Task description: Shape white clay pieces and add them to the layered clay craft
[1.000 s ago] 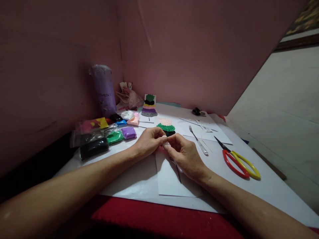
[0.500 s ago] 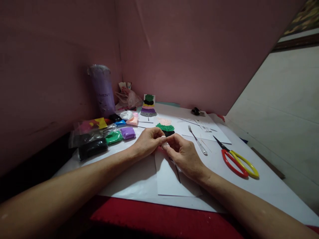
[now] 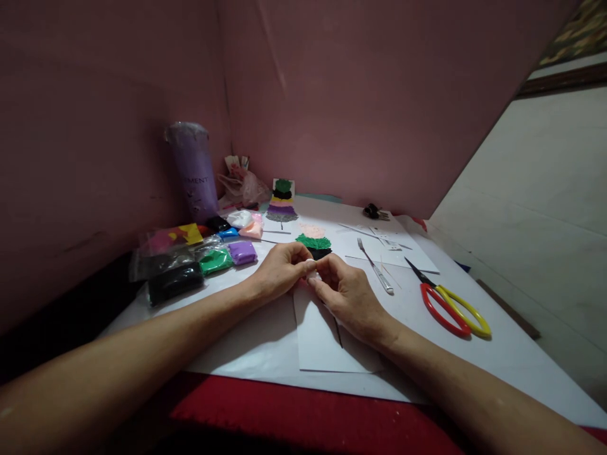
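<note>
Between my fingertips is a small lump of white modelling clay. My left hand pinches it from the left, and my right hand pinches it from the right. Both hands are held over a sheet of white paper that has a thin dark line drawn or stuck on it. Just beyond my fingers, bands of pale pink, green and black clay lie on this sheet; the part beneath my hands is hidden.
Clay packets, among them a purple one and a black one, lie left near a purple tumbler. A finished-looking striped leaf card stands behind. On the right are a fork, scissors and keys.
My hands stay almost in place, with the fingers shifting slightly around the white clay. The whole view has moved a little.
</note>
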The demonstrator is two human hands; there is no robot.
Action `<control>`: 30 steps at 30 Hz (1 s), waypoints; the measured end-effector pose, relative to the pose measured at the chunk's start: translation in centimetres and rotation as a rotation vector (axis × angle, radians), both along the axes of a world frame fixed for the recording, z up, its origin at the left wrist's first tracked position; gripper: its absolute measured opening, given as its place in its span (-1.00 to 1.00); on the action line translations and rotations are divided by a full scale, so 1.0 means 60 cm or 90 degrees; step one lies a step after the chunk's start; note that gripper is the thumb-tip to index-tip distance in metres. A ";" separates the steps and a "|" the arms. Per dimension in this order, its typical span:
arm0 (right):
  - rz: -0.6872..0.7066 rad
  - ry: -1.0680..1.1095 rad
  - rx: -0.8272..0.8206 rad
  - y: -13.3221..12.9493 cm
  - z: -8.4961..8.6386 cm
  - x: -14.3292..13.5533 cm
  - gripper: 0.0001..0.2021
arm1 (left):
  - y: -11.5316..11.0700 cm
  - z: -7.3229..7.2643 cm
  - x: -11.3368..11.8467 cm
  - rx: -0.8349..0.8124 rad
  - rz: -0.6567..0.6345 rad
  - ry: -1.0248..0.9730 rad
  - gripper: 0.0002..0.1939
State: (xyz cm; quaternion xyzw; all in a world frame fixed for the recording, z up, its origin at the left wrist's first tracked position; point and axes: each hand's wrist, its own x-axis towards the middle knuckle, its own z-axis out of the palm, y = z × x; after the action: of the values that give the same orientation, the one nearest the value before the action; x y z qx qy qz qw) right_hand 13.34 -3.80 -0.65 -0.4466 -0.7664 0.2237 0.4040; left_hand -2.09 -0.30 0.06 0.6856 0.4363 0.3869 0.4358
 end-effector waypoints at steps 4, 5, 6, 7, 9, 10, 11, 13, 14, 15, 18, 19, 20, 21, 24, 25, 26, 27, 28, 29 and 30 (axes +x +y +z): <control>0.005 -0.012 0.006 0.001 0.000 0.000 -0.96 | -0.001 0.001 -0.001 0.001 -0.002 -0.001 -0.71; 0.006 -0.014 0.008 0.001 0.000 0.001 -0.96 | -0.001 0.001 -0.001 0.002 -0.004 -0.003 -0.72; 0.006 -0.015 0.010 0.001 0.000 0.001 -0.96 | -0.001 0.001 -0.001 0.001 -0.007 -0.007 -0.72; 0.006 -0.016 0.012 0.001 0.000 0.001 -0.96 | -0.001 0.001 -0.002 0.000 -0.010 -0.011 -0.72; 0.007 -0.018 0.011 0.001 0.000 0.001 -0.96 | -0.001 0.000 -0.002 -0.003 -0.016 -0.015 -0.72; 0.006 -0.020 0.011 0.000 0.001 0.001 -0.96 | 0.000 -0.001 -0.002 -0.002 -0.016 -0.014 -0.72; 0.006 -0.023 0.011 0.000 0.001 0.001 -0.96 | 0.000 -0.002 -0.002 -0.001 -0.016 -0.012 -0.73; 0.005 -0.029 0.012 -0.001 0.001 0.001 -0.97 | 0.001 -0.003 -0.002 0.005 -0.015 -0.004 -0.74; 0.005 -0.031 0.013 -0.001 0.001 0.001 -0.98 | 0.001 -0.003 -0.002 0.008 -0.014 0.000 -0.75; 0.005 -0.032 0.014 -0.001 0.001 0.001 -0.98 | 0.002 -0.004 -0.002 0.012 -0.014 0.003 -0.77; 0.006 -0.029 0.016 -0.001 0.001 0.001 -0.98 | 0.002 -0.004 -0.002 0.018 -0.013 0.006 -0.78; 0.006 -0.027 0.017 -0.001 0.001 0.001 -0.98 | 0.001 -0.004 -0.002 0.019 -0.012 0.006 -0.79; 0.007 -0.025 0.018 -0.001 0.001 0.001 -0.98 | 0.001 -0.003 -0.001 0.020 -0.011 0.006 -0.79; 0.006 -0.023 0.018 -0.001 0.001 0.001 -0.98 | 0.001 -0.003 -0.001 0.020 -0.011 0.006 -0.79; 0.006 -0.020 0.016 0.000 0.000 0.001 -0.99 | 0.000 -0.002 -0.001 0.018 -0.009 0.004 -0.79; 0.005 -0.020 0.016 0.000 0.000 0.001 -0.99 | -0.001 -0.002 -0.001 0.017 -0.009 0.005 -0.79; 0.004 -0.020 0.017 0.000 -0.001 0.001 -0.99 | -0.001 -0.002 -0.001 0.015 -0.009 0.004 -0.79; 0.003 -0.020 0.018 0.000 -0.001 0.001 -0.99 | 0.000 -0.002 -0.001 0.014 -0.009 0.004 -0.79; 0.003 -0.019 0.018 0.001 -0.001 0.001 -0.99 | 0.000 -0.002 -0.001 0.015 -0.009 0.003 -0.79; 0.003 -0.018 0.017 0.001 -0.002 0.001 -0.99 | 0.000 -0.002 -0.001 0.015 -0.009 0.002 -0.79; 0.005 -0.015 0.015 0.001 -0.002 0.001 -0.99 | 0.000 -0.002 -0.001 0.016 -0.009 0.001 -0.79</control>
State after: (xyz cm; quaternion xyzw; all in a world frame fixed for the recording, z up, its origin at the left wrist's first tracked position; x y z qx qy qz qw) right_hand 13.41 -3.76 -0.77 -0.4413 -0.7754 0.2107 0.3994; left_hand -2.17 -0.27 -0.09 0.6945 0.4267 0.3889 0.4294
